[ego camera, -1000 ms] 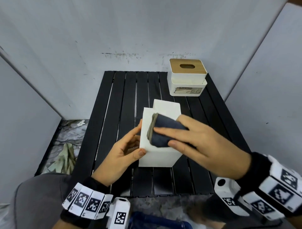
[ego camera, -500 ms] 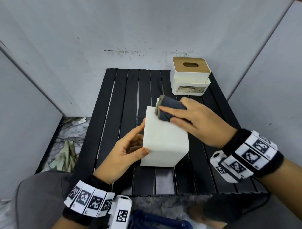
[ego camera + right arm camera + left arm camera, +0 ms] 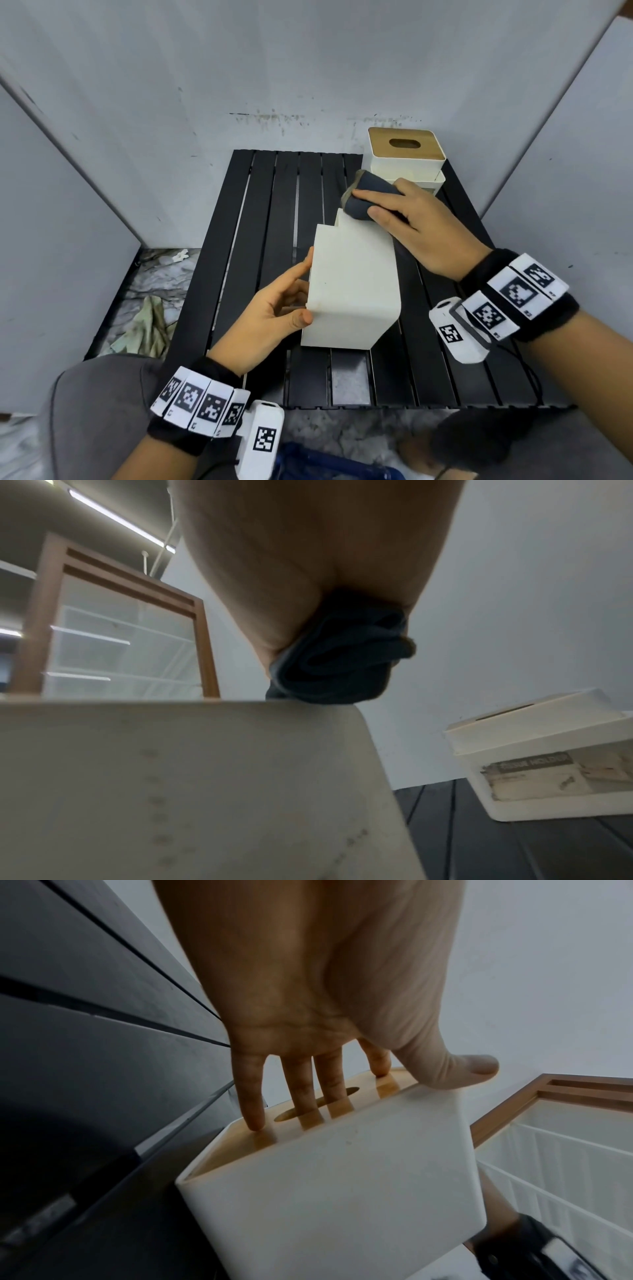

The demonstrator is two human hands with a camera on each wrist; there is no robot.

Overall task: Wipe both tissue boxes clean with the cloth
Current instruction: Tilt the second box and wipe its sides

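The left hand (image 3: 270, 317) steadies the near tissue box (image 3: 352, 291), which lies tipped on its side on the black slatted counter (image 3: 274, 212). In the left wrist view its fingers (image 3: 251, 1093) are straight and spread, their tips pressing on the box's wooden lid (image 3: 308, 1118), which has an oval slot; the thumb lies along the upper edge of the white wall, so the hand braces the box rather than curling round it. Just right of those fingers, the box shows its plain white underside upward, with faint specks on it in the right wrist view. At the far end of that surface, beyond the left fingers, the right hand (image 3: 411, 226) grips a folded dark blue cloth (image 3: 368, 197): its fingers lie over the top of the bundle and the thumb wraps the near side, holding the cloth down on the box's far upper edge. Just beyond the right fingers, at the back right corner of the counter, stands the second tissue box (image 3: 407, 161), upright, white with a wooden lid and an oval slot, apart from the cloth; a worn label shows on its lower front in the right wrist view.
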